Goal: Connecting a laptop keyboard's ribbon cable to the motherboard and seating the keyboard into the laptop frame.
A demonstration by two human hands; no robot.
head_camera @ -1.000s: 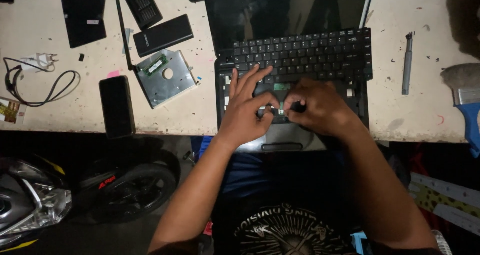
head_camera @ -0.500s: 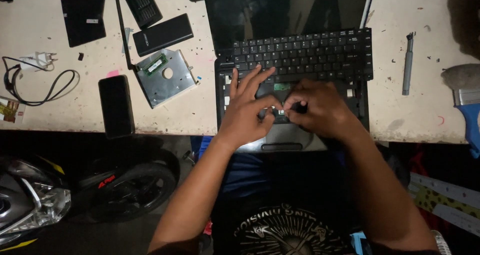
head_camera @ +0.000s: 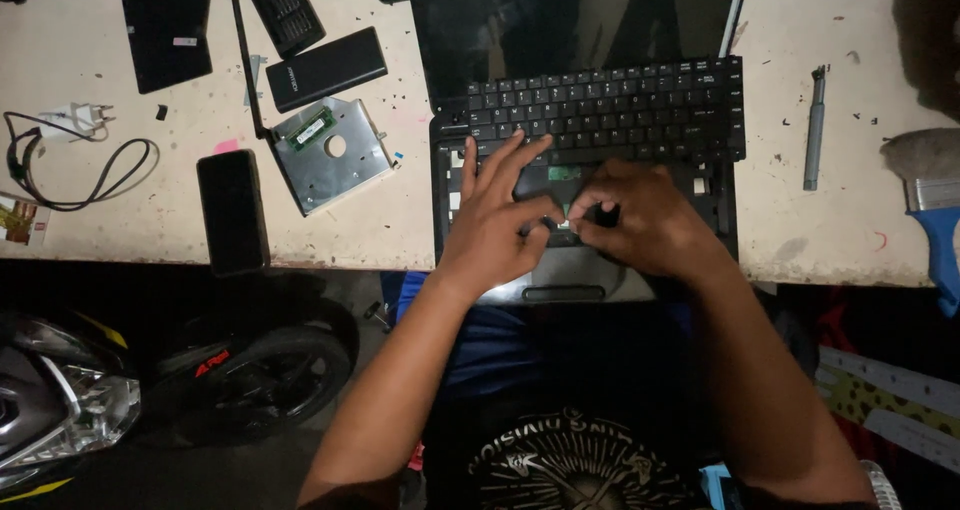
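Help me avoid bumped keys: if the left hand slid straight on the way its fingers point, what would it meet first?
Probably the lifted black keyboard: the left hand points up-screen and its fingertips already reach the lower edge.

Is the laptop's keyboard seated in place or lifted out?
Lifted out. The keyboard is slid back toward the dark screen, baring the laptop frame beneath, where both hands work.

Head view — 2 hands on an opened laptop [head_camera: 585, 170]: left hand [head_camera: 497, 232] and right hand [head_camera: 640, 222] meet fingertip to fingertip below the lifted keyboard [head_camera: 610, 110]. Metal drive caddy [head_camera: 330, 155] and black phone [head_camera: 232, 210] lie left.
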